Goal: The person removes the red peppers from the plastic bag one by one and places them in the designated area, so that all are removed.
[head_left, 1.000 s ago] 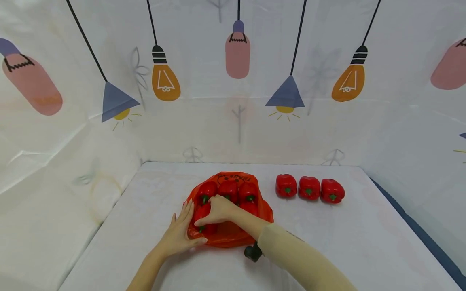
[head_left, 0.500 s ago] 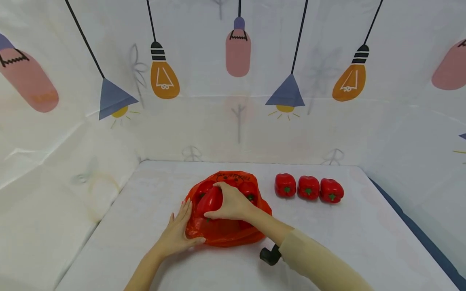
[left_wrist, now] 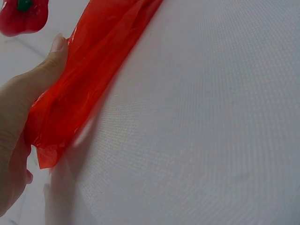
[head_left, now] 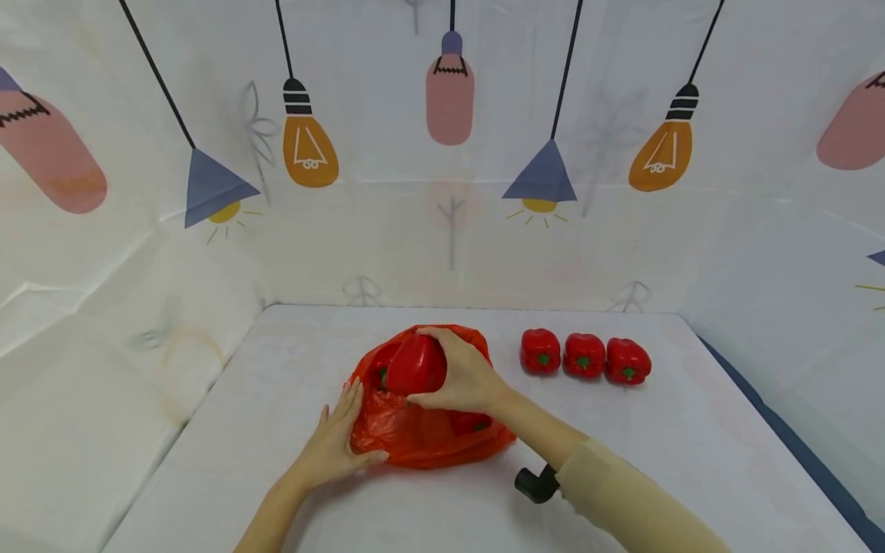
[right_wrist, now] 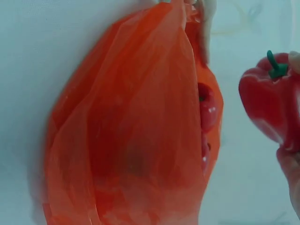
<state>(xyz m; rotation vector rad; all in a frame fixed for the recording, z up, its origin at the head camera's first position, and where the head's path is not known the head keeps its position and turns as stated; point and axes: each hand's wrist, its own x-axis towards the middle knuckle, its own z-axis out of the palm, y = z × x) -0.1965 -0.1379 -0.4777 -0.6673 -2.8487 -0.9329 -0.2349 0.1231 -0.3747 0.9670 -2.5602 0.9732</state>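
Note:
An orange-red plastic bag point(head_left: 397, 434) lies with its mouth open on the white table, more red bell peppers inside it. Above the bag, my right hand point(head_left: 466, 374) grips a red bell pepper point(head_left: 417, 365) between thumb and fingers; the right wrist view shows the same bell pepper point(right_wrist: 272, 96) with its green stem, lifted apart from the bag point(right_wrist: 136, 126). My left hand point(head_left: 336, 442) rests against the bag's left edge, fingers extended; in the left wrist view its thumb touches the plastic point(left_wrist: 84, 89). How many bell peppers are inside is partly hidden by my right hand.
A row of red bell peppers stands right of the bag: a left one point(head_left: 540, 352), a middle one point(head_left: 584, 355) and a right one point(head_left: 628, 361). A wall sheet printed with lamps point(head_left: 449, 230) rises behind the white table point(head_left: 691, 453).
My right hand has taken hold of a bell pepper in the bag, lifted it and moved it a little to the right. My left hand has stayed at the bag's edge.

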